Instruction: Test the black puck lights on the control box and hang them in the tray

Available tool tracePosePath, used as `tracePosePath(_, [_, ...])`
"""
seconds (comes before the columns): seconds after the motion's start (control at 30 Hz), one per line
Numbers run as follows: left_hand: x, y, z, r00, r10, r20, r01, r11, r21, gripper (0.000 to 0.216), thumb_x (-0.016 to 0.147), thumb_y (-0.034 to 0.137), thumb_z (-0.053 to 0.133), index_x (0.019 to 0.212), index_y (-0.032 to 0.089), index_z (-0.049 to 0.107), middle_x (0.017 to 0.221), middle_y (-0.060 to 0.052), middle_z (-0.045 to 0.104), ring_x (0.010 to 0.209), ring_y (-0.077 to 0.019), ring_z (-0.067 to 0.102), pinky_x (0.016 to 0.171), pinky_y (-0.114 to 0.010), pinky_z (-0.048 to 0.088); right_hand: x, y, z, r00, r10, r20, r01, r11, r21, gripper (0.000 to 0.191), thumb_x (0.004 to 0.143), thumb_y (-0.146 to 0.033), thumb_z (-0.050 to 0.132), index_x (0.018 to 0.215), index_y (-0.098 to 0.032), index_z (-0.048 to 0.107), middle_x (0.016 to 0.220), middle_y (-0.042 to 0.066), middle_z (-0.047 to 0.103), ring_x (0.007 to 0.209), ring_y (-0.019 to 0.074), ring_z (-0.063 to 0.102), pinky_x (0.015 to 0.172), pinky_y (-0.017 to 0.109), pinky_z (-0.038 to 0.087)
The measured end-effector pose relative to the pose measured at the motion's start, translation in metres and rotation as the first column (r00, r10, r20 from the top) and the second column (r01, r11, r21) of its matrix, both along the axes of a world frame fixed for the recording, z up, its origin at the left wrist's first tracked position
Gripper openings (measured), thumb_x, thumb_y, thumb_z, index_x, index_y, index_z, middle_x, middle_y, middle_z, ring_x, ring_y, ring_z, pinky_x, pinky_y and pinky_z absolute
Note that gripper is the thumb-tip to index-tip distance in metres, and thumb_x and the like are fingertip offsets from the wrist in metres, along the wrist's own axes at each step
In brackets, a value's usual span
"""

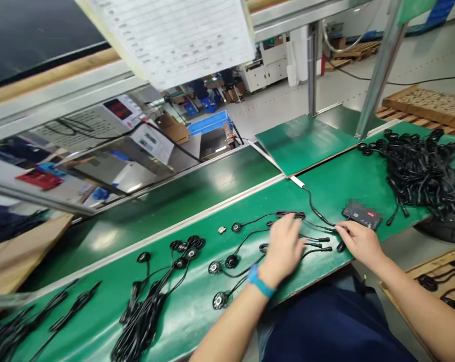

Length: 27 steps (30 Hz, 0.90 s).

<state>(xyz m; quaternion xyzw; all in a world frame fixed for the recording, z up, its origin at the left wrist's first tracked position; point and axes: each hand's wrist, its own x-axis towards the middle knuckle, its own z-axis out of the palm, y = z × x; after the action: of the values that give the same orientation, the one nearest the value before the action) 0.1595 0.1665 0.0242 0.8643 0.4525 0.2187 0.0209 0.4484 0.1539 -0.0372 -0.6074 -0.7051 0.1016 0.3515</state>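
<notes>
My left hand (pixel 285 245), with a blue band at the wrist, rests palm down on the green bench (pixel 197 296). Its fingers lie over black cable leads with round ends (pixel 232 261). My right hand (pixel 359 241) is curled at the bench's front edge, fingertips pinched on a black cable plug (pixel 340 246) just in front of a small black box with a red light (pixel 362 215). A black wire (pixel 313 206) runs from that box toward the back.
A big tangle of black cables (pixel 423 173) lies at the right end. More bundles (pixel 148 306) lie at the left. A conveyor strip (pixel 182 201) runs behind the bench. A paper sheet (pixel 174 35) hangs overhead. A wooden tray (pixel 438 281) sits lower right.
</notes>
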Motion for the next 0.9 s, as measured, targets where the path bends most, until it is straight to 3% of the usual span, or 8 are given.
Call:
tracePosePath(0.07, [0.045,-0.004,-0.003,0.987,-0.131,-0.094,0.127,0.991,-0.044,0.068,0.098,0.054,0.054,0.154,0.019,0.04,0.166,-0.019,0.032,0.154,-0.0337,0.03,0.124,-0.057,0.028,0.003,0.004,-0.002,0.999,-0.031,-0.03,0.03,0.999,-0.041,0.034,0.101,-0.049,0.051,0.099,-0.024,0.074,0.095,0.005,0.077,0.083,0.0214,0.072,0.075,0.032,0.053])
tracePosePath(0.17, [0.07,0.002,-0.015,0.967,-0.166,-0.195,0.141,0.981,-0.135,0.077,0.097,0.062,0.048,0.157,0.014,0.036,0.167,-0.021,0.03,0.155,-0.0352,0.027,0.126,-0.058,0.023,0.005,0.011,-0.004,0.992,-0.078,-0.094,0.07,0.994,-0.081,0.038,0.098,-0.054,0.052,0.095,-0.023,0.074,0.084,0.005,0.076,0.074,0.0207,0.071,0.069,0.03,0.052])
tracePosePath(0.3, [0.065,0.01,-0.03,0.975,-0.174,-0.136,0.143,0.967,-0.213,0.08,0.098,0.06,0.047,0.156,0.005,0.036,0.165,-0.025,0.031,0.156,-0.0355,0.024,0.128,-0.056,0.018,0.0,0.013,-0.004,0.978,-0.162,-0.134,0.152,0.985,-0.081,0.041,0.095,-0.058,0.056,0.087,-0.022,0.072,0.074,0.005,0.073,0.066,0.019,0.068,0.062,0.028,0.048])
tracePosePath(0.53, [0.062,0.01,-0.041,0.975,-0.189,0.118,0.215,0.936,-0.279,0.083,0.095,0.06,0.054,0.156,0.007,0.038,0.164,-0.027,0.029,0.155,-0.0431,0.024,0.125,-0.064,0.016,-0.02,0.005,0.01,0.914,-0.28,-0.292,0.279,0.959,-0.047,0.043,0.1,-0.054,0.048,0.075,-0.02,0.059,0.057,-0.002,0.055,0.053,0.0126,0.048,0.056,0.025,0.039])
tracePosePath(0.73, [0.057,0.018,-0.058,0.963,-0.256,0.081,0.266,0.949,-0.167,0.085,0.098,0.062,0.037,0.157,0.001,0.033,0.163,-0.03,0.03,0.153,-0.0453,0.027,0.123,-0.067,0.018,-0.025,0.009,0.001,0.904,-0.377,-0.201,0.39,0.92,0.028,0.032,0.101,-0.046,0.052,0.086,-0.02,0.063,0.08,0.003,0.066,0.077,0.0157,0.062,0.076,0.027,0.047])
tracePosePath(0.9, [0.057,0.011,-0.05,0.958,-0.287,0.001,0.285,0.951,-0.119,0.09,0.097,0.063,0.029,0.16,-0.002,0.024,0.162,-0.034,0.029,0.152,-0.0483,0.026,0.12,-0.071,0.022,-0.032,0.003,-0.001,0.866,-0.479,-0.142,0.483,0.876,-0.008,0.027,0.103,-0.044,0.054,0.1,-0.02,0.065,0.099,0.005,0.069,0.094,0.0164,0.065,0.086,0.026,0.048])
